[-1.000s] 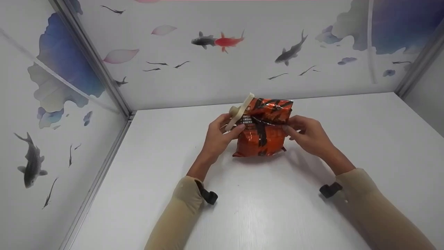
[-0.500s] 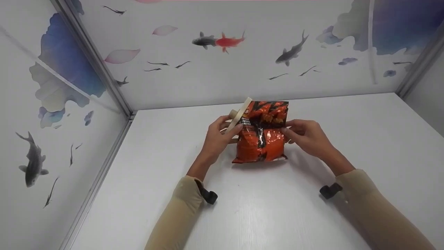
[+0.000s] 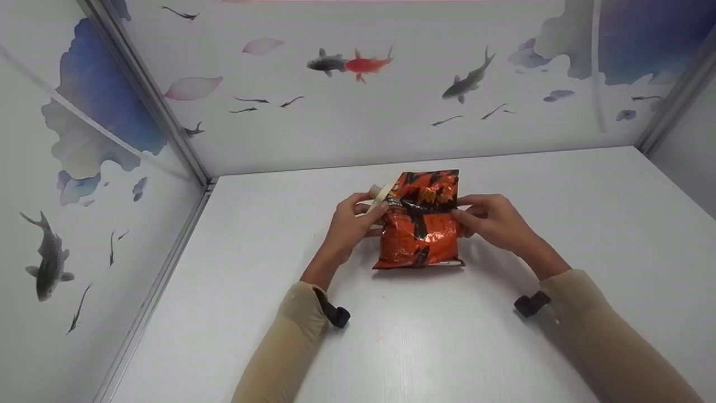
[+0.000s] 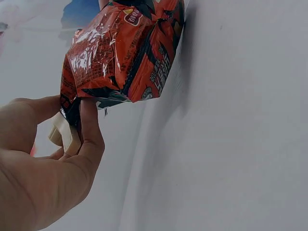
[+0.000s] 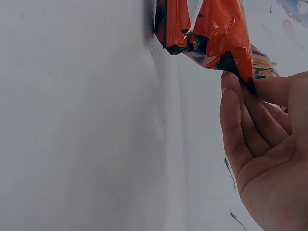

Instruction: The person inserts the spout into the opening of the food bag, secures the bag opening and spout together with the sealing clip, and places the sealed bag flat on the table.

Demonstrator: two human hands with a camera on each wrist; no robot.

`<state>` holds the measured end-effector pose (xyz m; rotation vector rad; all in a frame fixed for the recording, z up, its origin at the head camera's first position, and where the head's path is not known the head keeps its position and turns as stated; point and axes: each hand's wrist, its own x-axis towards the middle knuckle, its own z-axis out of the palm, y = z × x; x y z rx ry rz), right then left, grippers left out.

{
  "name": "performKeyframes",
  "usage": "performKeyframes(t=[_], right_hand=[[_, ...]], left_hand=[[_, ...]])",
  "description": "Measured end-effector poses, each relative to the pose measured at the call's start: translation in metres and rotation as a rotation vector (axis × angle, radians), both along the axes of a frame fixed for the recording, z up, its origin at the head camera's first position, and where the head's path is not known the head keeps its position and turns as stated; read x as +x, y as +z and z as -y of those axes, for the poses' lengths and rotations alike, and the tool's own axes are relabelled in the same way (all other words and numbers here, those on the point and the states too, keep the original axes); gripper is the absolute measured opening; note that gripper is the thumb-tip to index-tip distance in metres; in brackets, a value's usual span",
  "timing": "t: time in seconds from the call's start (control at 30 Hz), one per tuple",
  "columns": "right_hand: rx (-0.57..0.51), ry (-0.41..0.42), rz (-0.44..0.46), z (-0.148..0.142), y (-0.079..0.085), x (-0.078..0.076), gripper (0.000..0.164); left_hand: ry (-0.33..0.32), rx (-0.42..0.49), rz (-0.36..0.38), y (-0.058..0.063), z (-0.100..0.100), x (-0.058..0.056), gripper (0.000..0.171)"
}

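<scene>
I have an orange and black snack bag (image 3: 419, 221) standing on the white table (image 3: 447, 347) in the middle of the head view, its bottom edge on the tabletop and its top folded over. My left hand (image 3: 349, 224) is at the bag's left edge, just left of center; thumb and forefinger pinch a cream plastic clip (image 3: 382, 194) against the bag's upper left corner, and the left wrist view shows the clip (image 4: 65, 137) tucked between my fingers under that corner. My right hand (image 3: 492, 221) is at the bag's right edge, fingers curled and pinching the folded foil, as the right wrist view shows (image 5: 260, 139). The wall (image 3: 358, 84) with painted fish fills the top of the frame
</scene>
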<state>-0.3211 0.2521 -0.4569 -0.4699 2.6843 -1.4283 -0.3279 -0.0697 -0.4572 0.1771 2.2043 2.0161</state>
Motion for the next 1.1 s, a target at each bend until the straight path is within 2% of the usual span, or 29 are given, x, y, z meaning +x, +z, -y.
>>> performKeyframes(t=[0.17,0.33,0.57,1.1], right_hand=[[0.001,-0.003,0.018,0.0009,0.0013,0.0006,0.042],[0.012,0.031,0.011,0.0019,0.0020,0.0001,0.040],[0.068,0.045,0.029,0.0000,-0.0007,-0.0017,0.042],[0.098,0.036,0.033,-0.0013,-0.0005,-0.0013,0.042]], left_hand=[[-0.004,-0.035,0.046,-0.0016,0.0012,-0.0007,0.059],[-0.009,-0.086,0.075,-0.0031,0.0030,-0.0007,0.058],[-0.004,-0.136,0.106,-0.0029,0.0029,0.0013,0.053],[0.071,-0.280,0.045,-0.0094,0.0071,-0.0042,0.042]])
